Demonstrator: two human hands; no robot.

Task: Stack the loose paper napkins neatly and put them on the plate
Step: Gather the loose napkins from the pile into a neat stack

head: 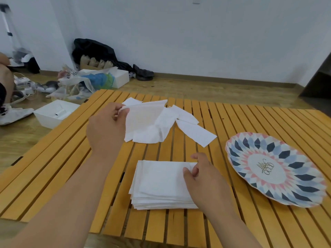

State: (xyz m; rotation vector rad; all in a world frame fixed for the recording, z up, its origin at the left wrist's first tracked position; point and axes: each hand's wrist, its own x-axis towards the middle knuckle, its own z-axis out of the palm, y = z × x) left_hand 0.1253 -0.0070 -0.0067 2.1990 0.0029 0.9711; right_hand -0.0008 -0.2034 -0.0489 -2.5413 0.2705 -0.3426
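- Table (53, 167): slatted, so thin sheets could snag in the gaps.
- Plate (232, 153): right of the stack, no napkins on it yet; the way looks unblocked.
- Stack (157, 185): near me, slightly fanned. Right grip (202, 178) pinches its right edge and could skew it.
- Loose napkins (195, 133): overlapping behind; two may lift together.
- Left grip (105, 129): pinches one napkin (143, 122), which might tear.

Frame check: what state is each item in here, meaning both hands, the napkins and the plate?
left hand: pinches a corner of the lifted napkin
lifted napkin: partly raised above the loose napkins
loose napkins: scattered and overlapping on the table's far side
napkin stack: squared up, flat on the table, not on the plate
right hand: pinches the stack's right edge
plate: on the table, holding nothing
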